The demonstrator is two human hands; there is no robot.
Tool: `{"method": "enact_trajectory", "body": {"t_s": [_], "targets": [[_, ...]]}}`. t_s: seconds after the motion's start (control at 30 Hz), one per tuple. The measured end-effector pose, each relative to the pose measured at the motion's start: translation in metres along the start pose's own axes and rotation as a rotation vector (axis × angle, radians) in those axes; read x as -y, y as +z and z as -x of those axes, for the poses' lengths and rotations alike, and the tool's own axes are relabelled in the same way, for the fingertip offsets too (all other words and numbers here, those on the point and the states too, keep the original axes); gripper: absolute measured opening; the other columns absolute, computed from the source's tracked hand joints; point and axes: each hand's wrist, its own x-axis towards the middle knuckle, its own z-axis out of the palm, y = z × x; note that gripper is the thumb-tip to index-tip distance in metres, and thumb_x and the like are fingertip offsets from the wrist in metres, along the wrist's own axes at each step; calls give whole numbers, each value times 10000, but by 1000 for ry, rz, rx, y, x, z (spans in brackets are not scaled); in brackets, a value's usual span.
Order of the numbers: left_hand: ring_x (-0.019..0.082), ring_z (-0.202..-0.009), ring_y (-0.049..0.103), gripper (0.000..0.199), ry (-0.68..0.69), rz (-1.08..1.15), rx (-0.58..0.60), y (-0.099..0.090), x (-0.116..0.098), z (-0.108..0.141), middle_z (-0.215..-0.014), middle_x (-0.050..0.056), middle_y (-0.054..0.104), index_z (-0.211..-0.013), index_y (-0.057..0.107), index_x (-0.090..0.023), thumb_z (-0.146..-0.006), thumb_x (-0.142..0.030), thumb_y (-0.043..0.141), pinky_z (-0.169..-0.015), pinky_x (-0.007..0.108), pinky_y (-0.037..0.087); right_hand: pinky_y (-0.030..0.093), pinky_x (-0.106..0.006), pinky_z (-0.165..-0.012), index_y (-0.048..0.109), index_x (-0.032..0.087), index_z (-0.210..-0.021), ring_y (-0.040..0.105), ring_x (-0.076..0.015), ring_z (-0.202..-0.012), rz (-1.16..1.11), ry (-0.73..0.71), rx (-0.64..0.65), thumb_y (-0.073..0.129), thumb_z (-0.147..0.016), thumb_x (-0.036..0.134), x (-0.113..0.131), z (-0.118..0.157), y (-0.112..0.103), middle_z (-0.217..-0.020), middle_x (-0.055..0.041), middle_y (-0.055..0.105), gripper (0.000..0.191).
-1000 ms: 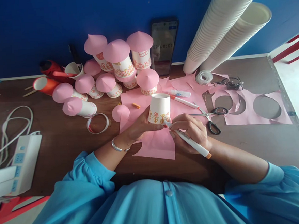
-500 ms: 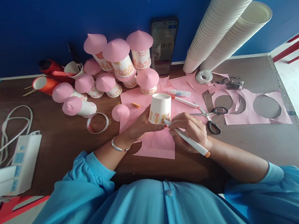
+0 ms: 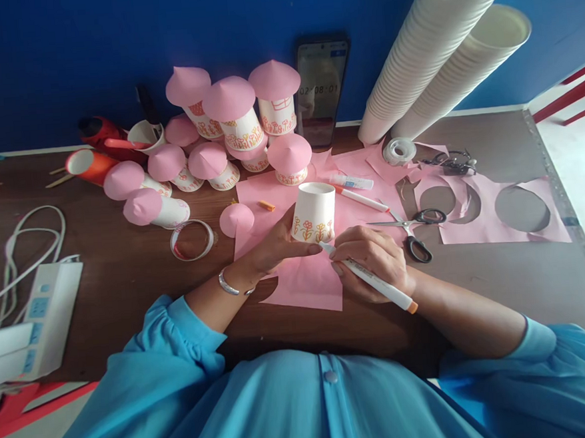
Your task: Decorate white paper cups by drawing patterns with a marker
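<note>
A white paper cup [image 3: 314,207], with orange and red flowers drawn round its lower part, is in my left hand [image 3: 280,245], whose thumb lies along the bottom edge. My right hand [image 3: 373,260] is closed round a white marker [image 3: 383,285] with an orange end. The marker's tip is close to the cup's lower edge; whether it touches cannot be seen. Pink paper [image 3: 312,284] lies beneath both hands. Just behind the cup are a capless-looking red-and-white marker [image 3: 364,199] and a glue tube [image 3: 353,181]. A small orange cap [image 3: 267,205] lies to the left.
Several cups with pink cone roofs [image 3: 229,100] stand at the back left, beside a phone [image 3: 322,90]. Scissors [image 3: 417,243], tape [image 3: 399,150] and cut pink paper [image 3: 478,229] lie right. Tall cup stacks [image 3: 426,56] lean behind. A power strip [image 3: 53,316] is far left.
The marker in my right hand has moved slightly down and right, away from the drawn flowers. My left hand and the cup have hardly moved.
</note>
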Motion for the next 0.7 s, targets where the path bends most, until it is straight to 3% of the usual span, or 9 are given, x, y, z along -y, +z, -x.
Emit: {"method": "enact_trajectory", "body": {"t_s": [0.1, 0.3, 0.7], "targets": [[297, -1183, 626, 737, -7, 9, 2, -2, 2, 0, -1223, 85, 692, -1362, 531, -254, -705, -271, 867, -876, 357, 501, 571, -257, -566, 570, 212, -1010, 674, -148, -673, -12, 7, 13, 599, -874, 101, 0, 0, 0, -773, -10, 655, 177], [298, -1213, 608, 643, 16, 35, 9, -2, 1, -1, -1199, 84, 702, -1330, 575, -239, -743, -290, 833, -944, 394, 494, 582, -266, -595, 579, 196, -1042, 695, -163, -729, -54, 21, 2, 605, -870, 89, -1, 0, 0, -817, -36, 670, 204], [283, -1157, 638, 555, 43, 113, 99, 0, 2, -2, -1211, 103, 683, -1288, 596, -221, -776, -281, 802, -933, 399, 507, 573, -282, -623, 596, 203, -1029, 687, -178, -766, -83, 54, -1, 594, -902, 126, -3, 4, 3, -818, -36, 675, 148]]}}
